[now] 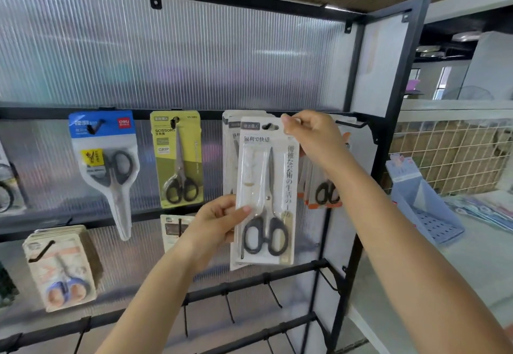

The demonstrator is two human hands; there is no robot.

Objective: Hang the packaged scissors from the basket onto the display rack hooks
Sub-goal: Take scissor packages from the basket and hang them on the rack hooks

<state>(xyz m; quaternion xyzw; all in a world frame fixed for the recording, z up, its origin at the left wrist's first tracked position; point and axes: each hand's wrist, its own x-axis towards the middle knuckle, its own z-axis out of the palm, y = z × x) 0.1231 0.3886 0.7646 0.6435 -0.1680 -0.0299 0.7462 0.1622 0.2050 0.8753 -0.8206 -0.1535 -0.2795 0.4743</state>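
A white pack of black-handled scissors [265, 192] is held upright against the display rack, its hang hole at the upper rail [194, 114]. My left hand [219, 220] grips the pack's lower left edge, thumb on the front. My right hand [311, 134] pinches its top right corner. Several matching white packs [229, 143] hang just behind it. The basket is out of view.
Blue-topped [104, 159] and yellow-green [179, 159] scissor packs hang to the left, orange-edged packs [323, 192] to the right behind my right arm. A bare hook [352, 124] juts at the rail's right end. Lower rails carry empty hooks [273, 294] and a stack of blue-handled scissors [62, 267].
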